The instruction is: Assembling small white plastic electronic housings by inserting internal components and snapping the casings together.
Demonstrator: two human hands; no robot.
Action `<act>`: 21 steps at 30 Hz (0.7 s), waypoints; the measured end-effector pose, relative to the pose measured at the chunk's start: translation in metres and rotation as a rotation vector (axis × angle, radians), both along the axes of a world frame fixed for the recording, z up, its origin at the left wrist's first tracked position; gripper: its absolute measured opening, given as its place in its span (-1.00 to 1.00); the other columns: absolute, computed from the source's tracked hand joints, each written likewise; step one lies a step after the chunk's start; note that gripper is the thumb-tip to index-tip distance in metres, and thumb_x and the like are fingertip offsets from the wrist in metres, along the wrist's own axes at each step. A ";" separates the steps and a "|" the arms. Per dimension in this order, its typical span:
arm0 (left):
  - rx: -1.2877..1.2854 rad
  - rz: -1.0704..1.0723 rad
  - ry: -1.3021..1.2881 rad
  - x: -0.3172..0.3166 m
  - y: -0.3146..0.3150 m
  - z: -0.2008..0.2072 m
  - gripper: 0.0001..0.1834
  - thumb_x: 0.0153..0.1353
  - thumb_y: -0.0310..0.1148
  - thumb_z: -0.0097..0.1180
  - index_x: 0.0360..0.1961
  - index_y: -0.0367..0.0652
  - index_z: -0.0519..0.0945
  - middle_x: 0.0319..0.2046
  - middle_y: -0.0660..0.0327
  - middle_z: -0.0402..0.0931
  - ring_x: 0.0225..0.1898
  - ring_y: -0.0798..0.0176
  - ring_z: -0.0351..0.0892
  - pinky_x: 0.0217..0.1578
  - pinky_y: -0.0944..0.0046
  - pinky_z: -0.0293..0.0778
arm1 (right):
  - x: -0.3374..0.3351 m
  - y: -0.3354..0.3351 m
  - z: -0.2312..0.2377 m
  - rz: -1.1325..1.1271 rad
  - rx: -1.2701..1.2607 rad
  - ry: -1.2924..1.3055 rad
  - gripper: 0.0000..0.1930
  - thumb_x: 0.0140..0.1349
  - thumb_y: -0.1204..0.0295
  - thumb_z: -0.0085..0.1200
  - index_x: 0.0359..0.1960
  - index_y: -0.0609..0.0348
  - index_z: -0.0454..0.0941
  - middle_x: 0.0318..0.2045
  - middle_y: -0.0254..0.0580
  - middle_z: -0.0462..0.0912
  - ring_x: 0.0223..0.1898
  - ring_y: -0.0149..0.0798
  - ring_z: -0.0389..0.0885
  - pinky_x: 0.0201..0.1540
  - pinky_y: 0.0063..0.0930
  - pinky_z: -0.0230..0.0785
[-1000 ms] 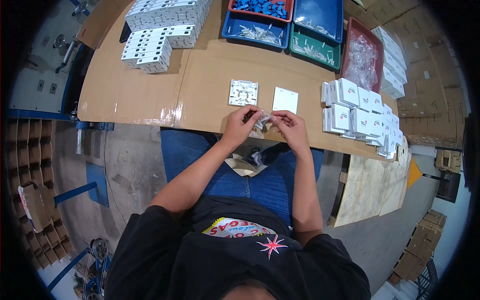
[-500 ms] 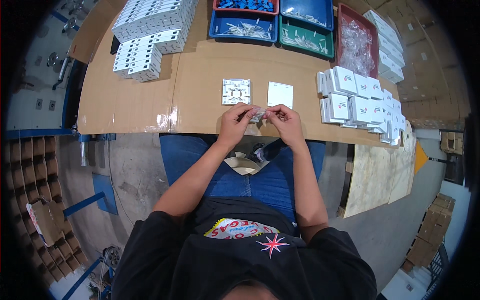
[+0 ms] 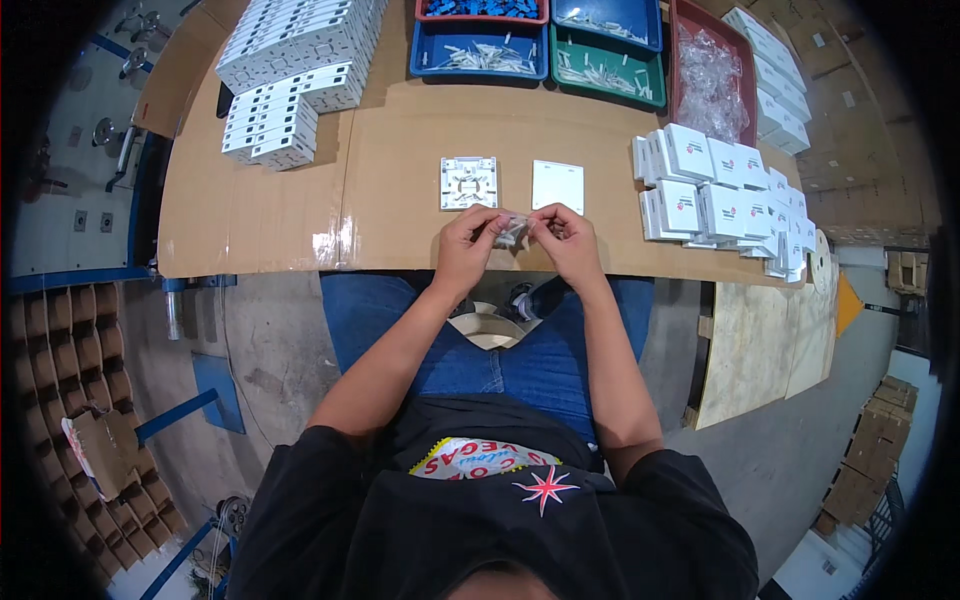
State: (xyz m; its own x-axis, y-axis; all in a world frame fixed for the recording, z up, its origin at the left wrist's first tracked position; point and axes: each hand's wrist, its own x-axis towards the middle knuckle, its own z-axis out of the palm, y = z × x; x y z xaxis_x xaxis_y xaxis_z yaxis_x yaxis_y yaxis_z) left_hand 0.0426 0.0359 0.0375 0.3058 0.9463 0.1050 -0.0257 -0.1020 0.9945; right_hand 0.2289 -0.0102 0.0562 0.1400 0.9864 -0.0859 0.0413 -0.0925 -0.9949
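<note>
Between my two hands is a small clear plastic bag (image 3: 514, 232) with white pieces inside. My left hand (image 3: 468, 246) pinches its left side, and my right hand (image 3: 566, 242) pinches the right side near the top. Both hands are over the table's near edge. Just beyond my left hand lies an open white square plastic box (image 3: 468, 184) with moulded fittings inside. A flat white square cover (image 3: 558, 186) lies beyond my right hand, beside the box and apart from it.
Stacked white boxes (image 3: 290, 60) stand at the far left of the cardboard-covered table (image 3: 250, 220). Finished-looking white square units (image 3: 715, 190) are piled at the right. Blue trays (image 3: 480, 58), a green tray (image 3: 608, 72) and a red tray of clear bags (image 3: 712, 85) line the back.
My hands stay in nearly the same place, still pinching the bag. The bag's white pieces show more plainly below my fingers, and the whole view has shifted slightly.
</note>
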 end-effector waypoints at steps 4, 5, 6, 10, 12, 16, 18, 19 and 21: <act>-0.018 -0.009 -0.013 -0.001 -0.001 0.005 -0.83 0.41 -0.42 0.23 -0.12 -0.31 0.73 -0.32 0.23 0.64 -0.28 0.41 0.58 -0.24 0.41 0.47 | -0.002 0.000 0.003 -0.013 0.003 0.067 -0.89 0.39 0.52 0.21 -0.13 0.29 0.64 -0.35 -0.39 0.67 -0.33 -0.57 0.59 -0.22 -0.67 0.47; -0.029 -0.005 -0.029 0.000 -0.001 0.006 -0.83 0.41 -0.42 0.22 -0.12 -0.31 0.73 -0.32 0.23 0.64 -0.28 0.41 0.58 -0.24 0.41 0.46 | -0.003 0.001 0.004 -0.010 -0.001 0.093 -0.89 0.39 0.52 0.21 -0.13 0.29 0.65 -0.35 -0.40 0.67 -0.33 -0.58 0.58 -0.21 -0.68 0.47; -0.030 -0.005 -0.030 0.000 -0.001 0.007 -0.83 0.41 -0.42 0.22 -0.12 -0.31 0.73 -0.32 0.23 0.64 -0.28 0.41 0.58 -0.24 0.41 0.46 | -0.003 0.000 0.004 -0.011 -0.001 0.092 -0.89 0.39 0.52 0.21 -0.13 0.29 0.65 -0.35 -0.40 0.67 -0.33 -0.58 0.58 -0.21 -0.68 0.47; -0.018 -0.008 -0.017 0.000 0.000 0.006 -0.84 0.41 -0.43 0.22 -0.12 -0.30 0.74 -0.32 0.23 0.65 -0.28 0.41 0.58 -0.23 0.40 0.46 | -0.003 0.001 0.001 0.019 -0.017 0.073 -0.90 0.38 0.53 0.21 -0.13 0.28 0.65 -0.38 -0.43 0.65 -0.35 -0.60 0.56 -0.25 -0.70 0.43; -0.022 -0.007 -0.011 0.000 0.000 0.003 -0.84 0.40 -0.43 0.23 -0.12 -0.29 0.74 -0.32 0.23 0.65 -0.28 0.41 0.58 -0.23 0.40 0.46 | -0.003 0.000 -0.001 0.022 -0.022 0.057 -0.91 0.38 0.53 0.21 -0.15 0.28 0.65 -0.40 -0.44 0.64 -0.36 -0.60 0.55 -0.27 -0.70 0.41; 0.019 -0.016 0.002 0.001 0.000 0.003 -0.84 0.39 -0.43 0.23 -0.12 -0.29 0.74 -0.32 0.21 0.66 -0.28 0.37 0.60 -0.23 0.38 0.47 | -0.006 -0.001 0.000 -0.013 0.002 0.035 -0.93 0.37 0.52 0.22 -0.24 0.27 0.63 -0.44 -0.45 0.62 -0.39 -0.61 0.52 -0.33 -0.68 0.37; 0.028 -0.022 0.013 0.001 0.001 0.000 -0.84 0.39 -0.43 0.23 -0.13 -0.30 0.74 -0.32 0.20 0.66 -0.28 0.35 0.60 -0.22 0.37 0.47 | -0.007 -0.001 0.000 -0.026 0.006 0.003 -0.93 0.37 0.51 0.23 -0.26 0.26 0.62 -0.44 -0.45 0.62 -0.40 -0.61 0.50 -0.35 -0.68 0.36; 0.009 -0.018 0.002 0.001 0.000 0.001 -0.84 0.40 -0.43 0.22 -0.13 -0.30 0.74 -0.32 0.20 0.66 -0.28 0.35 0.60 -0.22 0.37 0.48 | -0.007 -0.001 -0.001 -0.021 0.010 0.004 -0.93 0.38 0.52 0.21 -0.24 0.27 0.62 -0.44 -0.45 0.61 -0.39 -0.61 0.52 -0.33 -0.69 0.38; -0.008 -0.020 -0.008 0.001 0.001 0.001 -0.84 0.40 -0.43 0.22 -0.13 -0.31 0.73 -0.32 0.19 0.66 -0.29 0.34 0.60 -0.22 0.36 0.48 | -0.007 -0.001 -0.002 -0.021 0.015 0.006 -0.93 0.40 0.53 0.19 -0.21 0.28 0.61 -0.43 -0.44 0.61 -0.38 -0.61 0.54 -0.31 -0.69 0.40</act>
State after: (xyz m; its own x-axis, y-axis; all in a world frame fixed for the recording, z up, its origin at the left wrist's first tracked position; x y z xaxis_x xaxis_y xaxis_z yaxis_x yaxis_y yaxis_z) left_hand 0.0440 0.0365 0.0384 0.3239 0.9408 0.0998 -0.0359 -0.0932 0.9950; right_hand 0.2222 -0.0111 0.0543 0.1604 0.9844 -0.0717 0.0340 -0.0781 -0.9964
